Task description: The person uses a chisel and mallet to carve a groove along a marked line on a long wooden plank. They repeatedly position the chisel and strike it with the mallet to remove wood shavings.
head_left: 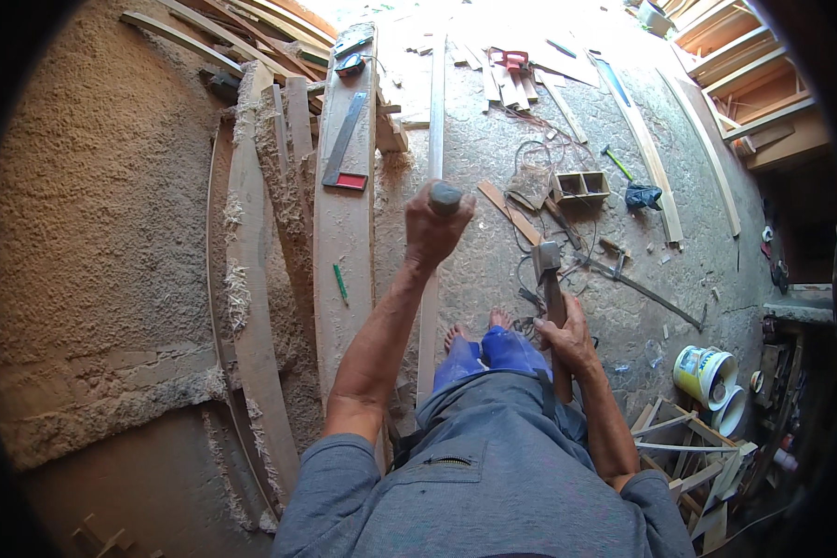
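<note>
My left hand (432,231) is closed around an upright tool with a round grey end (445,197). The rest of that tool is hidden below my fist, so its kind cannot be made out. Under the fist a long, narrow pale board (437,112) runs away from me. My right hand (568,337) grips a hammer (548,257) by its wooden handle, with the blocky metal head raised in front of my legs. Left of my left arm lies a wide plank (344,242) with a green pencil (340,283) and a try square (346,144) on it.
A tape measure (350,64) rests at the plank's far end. Rough timber (251,232) stands along the left wall. On the floor are a red power tool (511,59), a wooden box (580,186), a long metal clamp (651,293) and cables. Buckets (704,375) stand near scrap wood (688,446) at right.
</note>
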